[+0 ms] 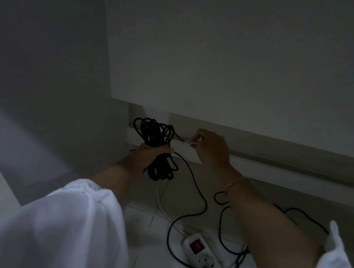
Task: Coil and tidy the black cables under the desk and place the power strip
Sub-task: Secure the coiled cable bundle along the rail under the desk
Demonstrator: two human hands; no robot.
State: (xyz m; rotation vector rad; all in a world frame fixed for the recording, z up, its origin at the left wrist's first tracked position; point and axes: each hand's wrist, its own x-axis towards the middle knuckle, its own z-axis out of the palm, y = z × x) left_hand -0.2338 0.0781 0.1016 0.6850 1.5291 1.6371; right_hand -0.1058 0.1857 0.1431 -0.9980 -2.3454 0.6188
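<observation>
My left hand [145, 157] grips a bundle of coiled black cable [156, 137] around its middle, loops sticking out above and below the fist. My right hand [209, 149] is just to the right of the bundle and pinches a thin white tie [193, 143] that runs toward the coil. A loose length of the black cable [196, 196] trails down from the bundle across the floor. A white power strip [205, 259] with a red switch lies on the tiles at the bottom, black cable lying over it.
A white desk panel [239, 63] hangs above the hands, with a white skirting board [291, 176] along the wall behind. A thin white cord [163, 210] runs from the strip toward the wall. More black cable [297, 212] loops at the right. The scene is dim.
</observation>
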